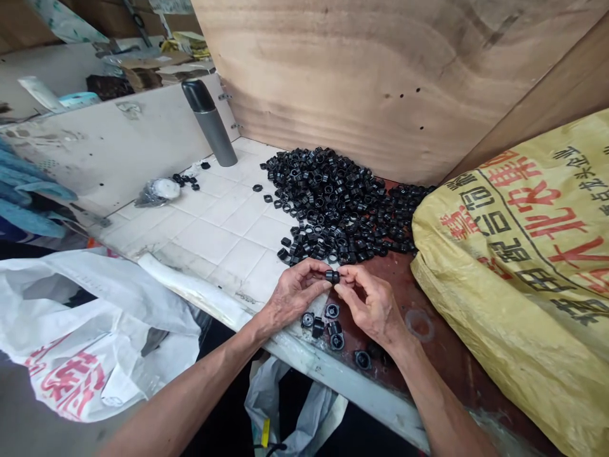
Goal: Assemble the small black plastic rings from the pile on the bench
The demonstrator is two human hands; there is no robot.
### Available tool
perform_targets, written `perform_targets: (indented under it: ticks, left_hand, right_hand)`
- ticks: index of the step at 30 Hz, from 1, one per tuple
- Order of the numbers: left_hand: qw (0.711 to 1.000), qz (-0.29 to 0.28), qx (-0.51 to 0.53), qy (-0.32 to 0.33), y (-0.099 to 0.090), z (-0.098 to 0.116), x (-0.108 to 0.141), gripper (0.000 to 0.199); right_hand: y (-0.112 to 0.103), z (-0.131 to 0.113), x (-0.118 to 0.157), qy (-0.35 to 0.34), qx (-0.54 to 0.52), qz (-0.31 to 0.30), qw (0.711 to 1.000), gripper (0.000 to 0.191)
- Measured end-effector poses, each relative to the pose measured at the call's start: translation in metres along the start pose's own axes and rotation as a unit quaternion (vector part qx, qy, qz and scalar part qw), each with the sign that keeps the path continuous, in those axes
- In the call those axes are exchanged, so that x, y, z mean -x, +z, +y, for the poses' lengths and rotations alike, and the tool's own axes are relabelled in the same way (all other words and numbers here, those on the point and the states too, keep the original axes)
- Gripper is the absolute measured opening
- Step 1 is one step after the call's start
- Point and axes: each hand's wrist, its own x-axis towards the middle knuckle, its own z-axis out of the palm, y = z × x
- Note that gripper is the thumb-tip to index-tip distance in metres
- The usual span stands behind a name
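Both hands meet over the table's front part, pinching one small black plastic fitting (332,277) between them. My left hand (297,289) grips its left end with thumb and fingertips. On its right end, the thumb and fingers of my right hand (371,298) are closed. Just below the hands lie several black plastic fittings (336,341), some with their round openings facing up. Behind them spreads a large heap of black ring nuts (328,197), its near edge close to my fingertips.
A big yellow sack (523,235) bulges over the right side. A grey flask (216,130) stands at the back left, near a small plastic-wrapped bundle (159,190). Plywood (380,76) walls the back. White bags (95,330) hang at the front left.
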Motion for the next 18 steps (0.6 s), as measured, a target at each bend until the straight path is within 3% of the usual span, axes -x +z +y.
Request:
perform_targets:
  ticks: [10, 18]
  left_hand:
    - [0.995, -0.026, -0.087, 0.049, -0.003, 0.003, 0.001, 0.018]
    - [0.952, -0.036, -0.246, 0.176, -0.007, -0.005, 0.001, 0.020]
  right_hand:
    - [-0.005, -0.009, -0.003, 0.012, 0.027, -0.022, 0.999, 0.013]
    - [0.001, -0.008, -0.002, 0.130, -0.072, -0.032, 0.988, 0.019]
